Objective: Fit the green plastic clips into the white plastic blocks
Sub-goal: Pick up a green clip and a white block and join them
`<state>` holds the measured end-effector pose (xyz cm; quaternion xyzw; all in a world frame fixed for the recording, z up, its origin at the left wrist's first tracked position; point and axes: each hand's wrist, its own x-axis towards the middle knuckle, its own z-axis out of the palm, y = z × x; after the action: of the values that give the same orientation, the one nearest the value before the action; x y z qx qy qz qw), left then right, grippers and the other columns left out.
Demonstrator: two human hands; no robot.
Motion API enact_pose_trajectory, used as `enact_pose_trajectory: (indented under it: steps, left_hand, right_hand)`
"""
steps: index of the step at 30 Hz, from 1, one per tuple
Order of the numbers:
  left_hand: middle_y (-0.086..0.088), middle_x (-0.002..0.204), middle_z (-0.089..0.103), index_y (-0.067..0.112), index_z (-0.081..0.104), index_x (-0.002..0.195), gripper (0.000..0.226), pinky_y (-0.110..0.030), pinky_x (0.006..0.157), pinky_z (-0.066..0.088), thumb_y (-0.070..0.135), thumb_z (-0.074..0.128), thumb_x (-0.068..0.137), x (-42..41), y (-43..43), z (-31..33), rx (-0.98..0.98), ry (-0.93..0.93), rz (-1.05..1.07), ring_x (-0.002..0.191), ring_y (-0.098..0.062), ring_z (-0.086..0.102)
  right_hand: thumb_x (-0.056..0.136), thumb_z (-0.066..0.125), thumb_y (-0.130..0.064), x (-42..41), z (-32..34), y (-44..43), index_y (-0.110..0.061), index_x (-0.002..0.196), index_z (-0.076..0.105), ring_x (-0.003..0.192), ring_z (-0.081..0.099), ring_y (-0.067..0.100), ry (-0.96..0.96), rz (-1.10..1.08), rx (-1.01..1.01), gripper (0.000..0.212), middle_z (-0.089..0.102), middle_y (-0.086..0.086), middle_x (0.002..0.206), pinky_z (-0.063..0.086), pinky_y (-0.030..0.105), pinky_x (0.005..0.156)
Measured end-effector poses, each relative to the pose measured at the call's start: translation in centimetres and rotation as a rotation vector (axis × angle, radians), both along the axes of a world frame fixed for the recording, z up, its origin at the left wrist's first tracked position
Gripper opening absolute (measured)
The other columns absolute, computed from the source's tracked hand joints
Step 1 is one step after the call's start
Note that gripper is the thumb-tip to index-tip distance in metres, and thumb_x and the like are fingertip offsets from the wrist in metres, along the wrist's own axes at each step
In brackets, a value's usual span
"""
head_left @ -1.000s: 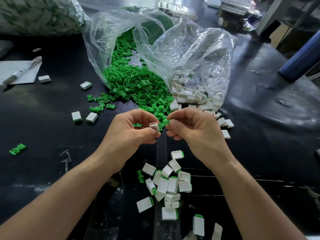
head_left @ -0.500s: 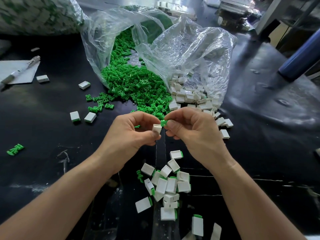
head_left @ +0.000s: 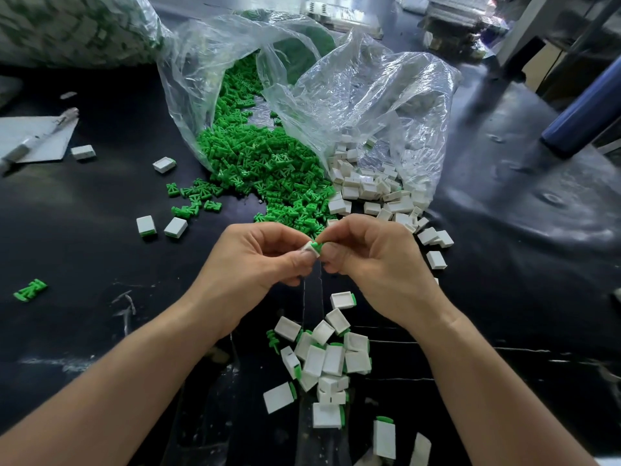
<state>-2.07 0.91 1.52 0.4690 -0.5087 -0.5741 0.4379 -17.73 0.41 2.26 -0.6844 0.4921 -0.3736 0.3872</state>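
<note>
My left hand [head_left: 255,260] pinches a small white block [head_left: 309,247] between thumb and fingers above the black table. My right hand [head_left: 373,260] pinches a green clip [head_left: 316,245] whose end sits in the block's open side. Both hands meet at the centre of the view. Behind them a heap of green clips [head_left: 262,166] spills from a clear bag, and a heap of white blocks [head_left: 373,193] spills from a second clear bag. Below my hands lies a pile of blocks with green clips in them [head_left: 327,361].
Loose white blocks [head_left: 161,227] and green clips [head_left: 193,196] lie scattered to the left on the black table [head_left: 84,264]. A paper sheet with a pen [head_left: 37,139] sits at far left. A blue cylinder [head_left: 584,116] stands at right, a filled bag [head_left: 67,28] at the back left.
My hands have come together: the green clip in my right hand has moved left to the white block in my left hand and now sits partly in it.
</note>
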Motion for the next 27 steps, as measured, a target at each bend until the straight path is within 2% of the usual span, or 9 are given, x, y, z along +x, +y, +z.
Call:
enact_pose_trajectory:
  steps: [4, 9, 12, 15, 18, 22, 24, 27]
  left_hand:
    - [-0.009, 0.063, 0.069, 0.002, 0.068, 0.080, 0.020, -0.018, 0.048, 0.051, 0.013, 0.069, 0.063, 0.0, 0.1, 0.2, 0.012, 0.019, -0.036, 0.052, -0.012, 0.063]
    - [-0.007, 0.062, 0.069, 0.006, 0.069, 0.077, 0.021, -0.018, 0.048, 0.051, 0.019, 0.069, 0.060, 0.3, 0.0, 0.4, -0.014, -0.019, -0.025, 0.052, -0.010, 0.062]
    - [-0.007, 0.061, 0.069, 0.007, 0.070, 0.077, 0.022, -0.018, 0.049, 0.051, 0.021, 0.069, 0.061, 0.4, 0.1, 0.4, -0.029, -0.050, -0.041, 0.052, -0.010, 0.063]
    - [-0.008, 0.061, 0.069, 0.006, 0.071, 0.077, 0.018, -0.019, 0.048, 0.051, 0.017, 0.070, 0.064, 0.6, 0.1, 0.4, -0.044, -0.091, -0.067, 0.052, -0.010, 0.063]
    - [-0.008, 0.058, 0.067, 0.004, 0.071, 0.076, 0.003, -0.019, 0.049, 0.051, 0.003, 0.070, 0.073, 0.7, 0.2, 0.2, -0.067, -0.167, -0.115, 0.052, -0.010, 0.062]
    - [-0.006, 0.056, 0.065, 0.005, 0.070, 0.073, 0.007, -0.018, 0.048, 0.050, -0.001, 0.070, 0.075, 1.0, 0.3, 0.1, -0.083, -0.223, -0.157, 0.050, -0.009, 0.062]
    - [-0.005, 0.055, 0.065, 0.006, 0.070, 0.072, 0.008, -0.018, 0.048, 0.050, -0.002, 0.071, 0.074, 1.0, 0.3, 0.0, -0.106, -0.267, -0.172, 0.049, -0.009, 0.062]
    - [-0.003, 0.053, 0.065, 0.010, 0.071, 0.069, 0.010, -0.018, 0.049, 0.050, 0.001, 0.072, 0.074, 1.1, 0.4, -0.2, -0.158, -0.350, -0.181, 0.048, -0.008, 0.062]
  right_hand:
    - [0.084, 0.063, -0.005, -0.1, -0.2, -0.1, -0.030, 0.076, 0.060, 0.061, 0.060, 0.009, 0.014, -0.014, 0.032, 0.026, 0.063, -0.003, 0.066, 0.054, 0.032, 0.067]
    - [0.091, 0.053, -0.018, 0.2, -0.2, 0.2, -0.023, 0.068, 0.057, 0.063, 0.061, 0.014, 0.168, 0.005, 0.082, 0.023, 0.061, -0.005, 0.062, 0.053, 0.041, 0.069]
    - [0.092, 0.050, -0.023, 0.2, 0.0, 0.3, -0.019, 0.069, 0.054, 0.067, 0.058, 0.018, 0.231, 0.029, 0.069, 0.023, 0.058, -0.005, 0.062, 0.050, 0.044, 0.070]
    - [0.093, 0.049, -0.020, 0.0, 0.2, 0.4, -0.013, 0.073, 0.054, 0.064, 0.053, 0.014, 0.297, 0.082, 0.034, 0.021, 0.054, -0.005, 0.061, 0.047, 0.040, 0.067]
    - [0.092, 0.051, -0.016, -0.2, 0.5, 0.5, -0.008, 0.073, 0.053, 0.064, 0.049, 0.018, 0.411, 0.152, -0.030, 0.021, 0.055, 0.004, 0.065, 0.042, 0.040, 0.066]
    - [0.091, 0.052, -0.015, -0.2, 0.9, 0.5, -0.013, 0.069, 0.049, 0.062, 0.042, 0.016, 0.522, 0.222, -0.078, 0.022, 0.050, 0.001, 0.063, 0.036, 0.035, 0.062]
    - [0.091, 0.051, -0.015, -0.1, 1.0, 0.6, -0.020, 0.065, 0.040, 0.062, 0.037, 0.015, 0.592, 0.250, -0.109, 0.029, 0.041, -0.007, 0.058, 0.030, 0.033, 0.059]
    - [0.092, 0.050, -0.018, -0.1, 1.1, 0.6, -0.025, 0.062, 0.030, 0.062, 0.034, 0.015, 0.692, 0.288, -0.140, 0.037, 0.034, -0.009, 0.057, 0.023, 0.029, 0.058]
